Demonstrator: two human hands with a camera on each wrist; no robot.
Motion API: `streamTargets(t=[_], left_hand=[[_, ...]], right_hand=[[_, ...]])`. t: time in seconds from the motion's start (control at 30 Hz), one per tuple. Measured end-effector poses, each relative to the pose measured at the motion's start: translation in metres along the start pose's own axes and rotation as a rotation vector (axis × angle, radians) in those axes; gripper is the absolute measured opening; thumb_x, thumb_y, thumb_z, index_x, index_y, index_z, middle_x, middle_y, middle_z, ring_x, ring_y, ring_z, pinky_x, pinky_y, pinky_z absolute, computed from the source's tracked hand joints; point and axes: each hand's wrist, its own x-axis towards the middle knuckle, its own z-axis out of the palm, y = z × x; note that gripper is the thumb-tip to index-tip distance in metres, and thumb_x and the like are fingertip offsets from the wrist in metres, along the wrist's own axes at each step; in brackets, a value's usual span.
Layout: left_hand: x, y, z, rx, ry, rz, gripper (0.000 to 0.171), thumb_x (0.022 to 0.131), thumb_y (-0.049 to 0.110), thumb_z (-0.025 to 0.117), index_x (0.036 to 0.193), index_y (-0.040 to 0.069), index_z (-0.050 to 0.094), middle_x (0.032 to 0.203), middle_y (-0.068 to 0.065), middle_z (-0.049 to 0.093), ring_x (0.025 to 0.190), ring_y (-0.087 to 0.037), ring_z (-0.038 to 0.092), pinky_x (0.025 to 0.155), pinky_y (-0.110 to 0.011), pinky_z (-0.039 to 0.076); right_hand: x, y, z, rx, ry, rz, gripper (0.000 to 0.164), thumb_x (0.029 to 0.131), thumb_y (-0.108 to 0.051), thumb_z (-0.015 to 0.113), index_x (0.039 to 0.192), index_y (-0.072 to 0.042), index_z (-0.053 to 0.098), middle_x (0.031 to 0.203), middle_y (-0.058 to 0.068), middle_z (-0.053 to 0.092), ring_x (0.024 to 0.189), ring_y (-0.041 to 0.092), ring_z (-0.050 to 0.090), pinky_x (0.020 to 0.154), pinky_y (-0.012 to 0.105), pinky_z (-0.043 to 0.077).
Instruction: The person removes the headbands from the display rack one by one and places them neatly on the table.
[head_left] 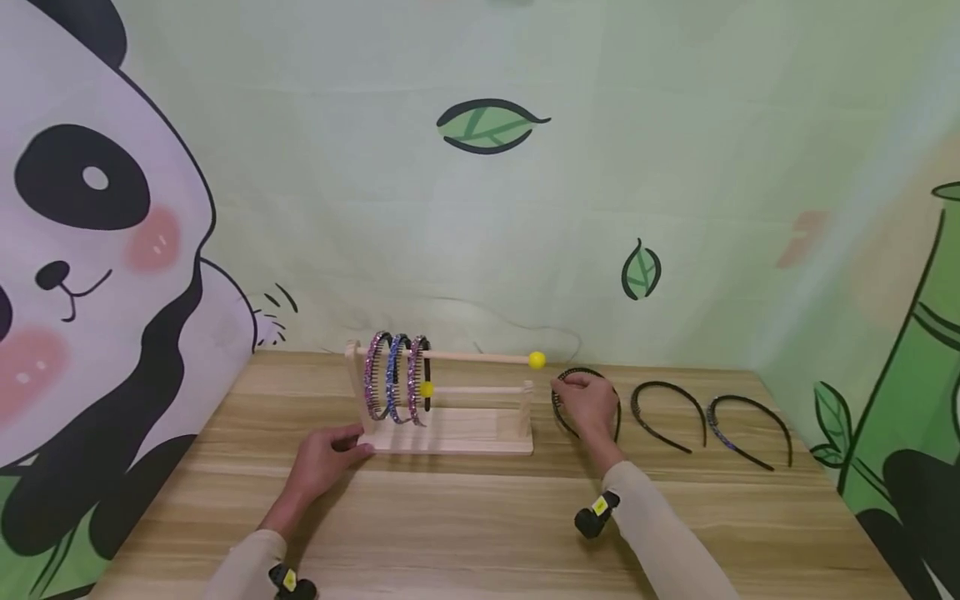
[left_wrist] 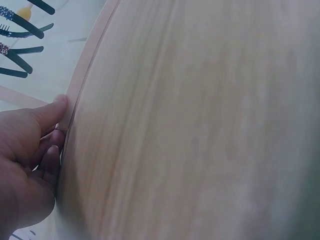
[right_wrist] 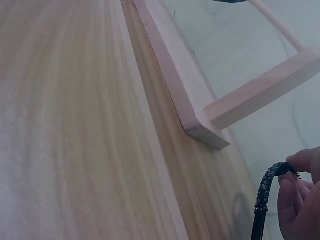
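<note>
A wooden stand (head_left: 450, 446) has two rods, each tipped with a yellow ball. Three glittery headbands hang on the upper rod (head_left: 480, 357): a pink one (head_left: 370, 383), a blue one (head_left: 391, 383) and another pinkish one (head_left: 412, 379). My left hand (head_left: 322, 462) holds the left front corner of the stand's base, thumb on its front edge in the left wrist view. Right of the stand, my right hand (head_left: 590, 406) pinches a black headband (right_wrist: 263, 192) with dark sparkling stones and small teeth between thumb and fingers. Part of that headband is hidden behind the hand.
Two more headbands lie on the wooden table (head_left: 465, 525) at the right: a dark one (head_left: 670, 385) and one with blue stones (head_left: 723, 433). Behind the table hangs a green cloth (head_left: 337, 167) printed with a panda and leaves.
</note>
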Motion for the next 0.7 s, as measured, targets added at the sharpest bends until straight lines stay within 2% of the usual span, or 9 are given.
streamTargets(t=[0.23,0.5,0.7], left_hand=[[0.000,-0.001,0.000,-0.008,0.000,-0.001,0.044,0.094,0.021,0.077,0.132,0.001,0.067,0.131,-0.018,0.068,0.119,-0.033,0.066,0.098,-0.050,0.053],[0.000,-0.001,0.001,-0.005,0.011,0.007,0.044,0.093,0.021,0.078,0.129,0.000,0.068,0.128,-0.019,0.069,0.116,-0.033,0.067,0.097,-0.050,0.054],[0.000,0.000,0.001,-0.007,0.010,-0.013,0.043,0.093,0.020,0.078,0.130,0.001,0.068,0.130,-0.018,0.069,0.117,-0.032,0.066,0.098,-0.050,0.053]], right_hand=[[0.005,0.004,0.004,-0.082,0.008,0.039,0.025,0.086,-0.030,0.083,0.095,-0.007,0.081,0.077,0.005,0.077,0.062,0.011,0.068,0.061,0.026,0.049],[0.015,0.013,0.007,-0.076,0.011,0.070,0.026,0.086,-0.027,0.083,0.096,-0.003,0.080,0.075,0.007,0.076,0.052,0.007,0.064,0.052,0.021,0.048],[0.020,0.018,0.008,-0.087,0.002,0.085,0.029,0.086,-0.026,0.082,0.097,0.000,0.080,0.069,0.007,0.075,0.051,0.006,0.062,0.051,0.020,0.047]])
